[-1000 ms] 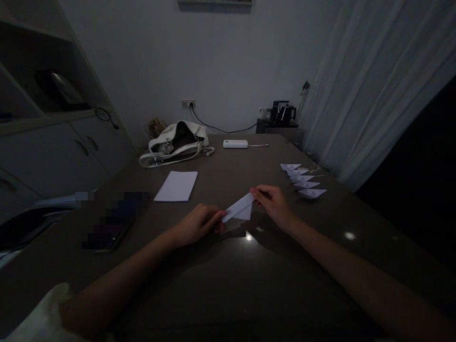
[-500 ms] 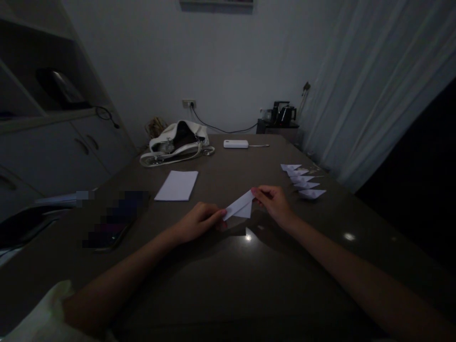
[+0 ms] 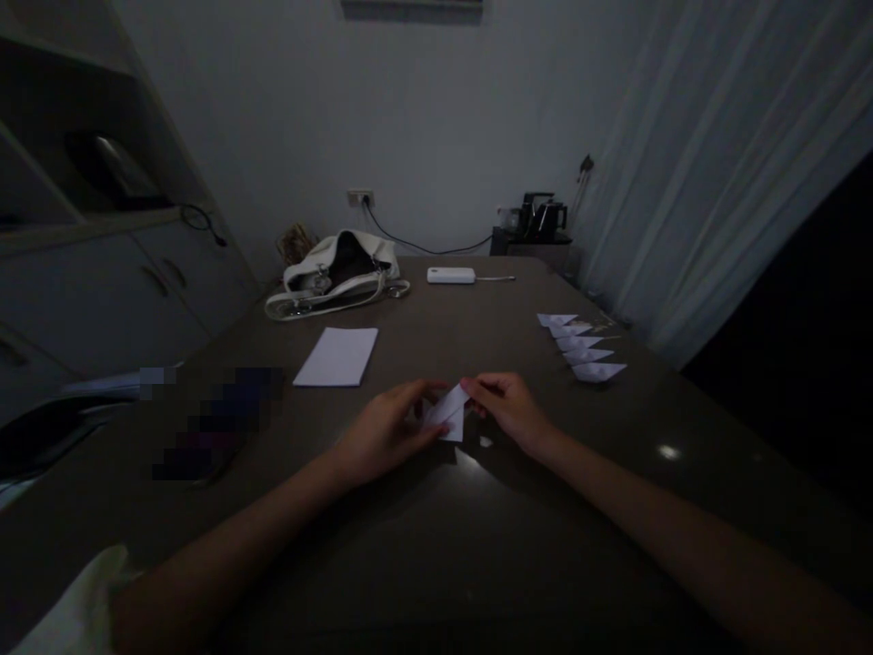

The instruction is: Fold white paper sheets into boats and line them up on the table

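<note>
Hands [image 3: 387,435] [image 3: 511,409] hold paper [image 3: 451,409] slanting away rightward.

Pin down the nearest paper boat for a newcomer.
On the brown table, right side, past the right hand, sits a receding row of small white paper boats. It's the one nearest the camera, with a neighbour only on its far side.

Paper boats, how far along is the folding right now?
Five boats look done, lined up at the right. In hand is a small folded paper, held between the left hand and right hand, not yet boat-shaped. Left, it seems: finishing that one, and perhaps the flat white sheets, if all are meant for folding.
</note>
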A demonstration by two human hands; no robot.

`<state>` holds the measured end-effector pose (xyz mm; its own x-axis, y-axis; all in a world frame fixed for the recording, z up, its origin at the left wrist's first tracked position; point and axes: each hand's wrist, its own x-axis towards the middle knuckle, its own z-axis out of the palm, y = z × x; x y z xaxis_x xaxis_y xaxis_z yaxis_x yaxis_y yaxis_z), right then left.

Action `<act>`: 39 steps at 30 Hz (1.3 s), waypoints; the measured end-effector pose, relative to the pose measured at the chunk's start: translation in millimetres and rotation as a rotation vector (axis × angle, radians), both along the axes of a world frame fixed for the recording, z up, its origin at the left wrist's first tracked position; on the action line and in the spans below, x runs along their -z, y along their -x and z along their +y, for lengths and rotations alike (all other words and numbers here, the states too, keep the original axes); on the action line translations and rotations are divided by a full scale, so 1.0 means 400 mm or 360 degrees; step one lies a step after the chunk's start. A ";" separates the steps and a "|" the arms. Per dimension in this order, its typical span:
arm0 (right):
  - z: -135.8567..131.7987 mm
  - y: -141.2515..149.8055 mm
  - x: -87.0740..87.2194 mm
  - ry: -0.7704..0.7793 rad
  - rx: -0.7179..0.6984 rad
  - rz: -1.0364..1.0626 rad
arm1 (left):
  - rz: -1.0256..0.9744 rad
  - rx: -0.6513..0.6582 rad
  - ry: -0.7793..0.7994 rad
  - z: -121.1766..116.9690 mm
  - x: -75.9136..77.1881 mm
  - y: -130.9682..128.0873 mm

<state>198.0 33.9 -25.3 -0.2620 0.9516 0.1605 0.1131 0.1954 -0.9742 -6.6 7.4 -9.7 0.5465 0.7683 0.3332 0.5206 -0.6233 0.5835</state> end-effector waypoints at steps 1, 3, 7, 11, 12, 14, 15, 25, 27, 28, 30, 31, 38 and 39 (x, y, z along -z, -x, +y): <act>-0.002 0.003 0.002 0.0019 -0.0015 0.0019 | 0.0028 -0.0006 -0.0038 -0.003 0.001 -0.002; -0.003 0.006 0.008 0.0040 -0.0024 0.0044 | 0.0074 -0.0023 -0.0077 -0.006 0.002 -0.004; 0.001 0.006 0.017 0.0149 -0.0060 0.0264 | 0.0099 -0.0051 -0.0082 -0.008 -0.001 -0.001; -0.003 0.010 0.016 0.0221 -0.0228 0.0435 | 0.0054 -0.0057 -0.0023 -0.012 -0.006 -0.002; -0.006 0.011 0.014 0.0187 -0.0262 0.0399 | 0.0043 -0.0059 -0.0001 -0.012 -0.006 -0.003; -0.012 0.014 0.009 0.0125 -0.0303 0.0303 | 0.0029 -0.0066 0.0039 -0.013 -0.006 -0.005; -0.015 0.015 0.007 0.0110 -0.0314 0.0260 | 0.0023 -0.0066 0.0054 -0.013 -0.006 -0.006; -0.013 0.015 0.023 -0.0083 -0.0048 0.0111 | -0.0330 -0.0118 0.0488 -0.028 -0.010 -0.022; -0.017 0.018 0.023 -0.0161 -0.0030 0.0058 | -0.0481 -0.0113 0.0630 -0.028 0.000 -0.029; -0.020 0.020 0.022 -0.0207 -0.0034 0.0022 | -0.0547 -0.0112 0.0690 -0.027 0.006 -0.033; -0.029 0.023 0.019 -0.0309 -0.0063 -0.0060 | -0.0643 -0.0132 0.0757 -0.023 0.018 -0.040; -0.033 0.025 0.018 -0.0358 -0.0084 -0.0100 | -0.0673 -0.0143 0.0766 -0.021 0.023 -0.042; -0.049 0.028 0.014 -0.0508 -0.0089 -0.0109 | -0.0815 -0.0221 0.0883 -0.023 0.016 -0.046; -0.049 0.028 0.013 -0.0502 -0.0092 -0.0104 | -0.0830 -0.0213 0.0894 -0.024 0.013 -0.047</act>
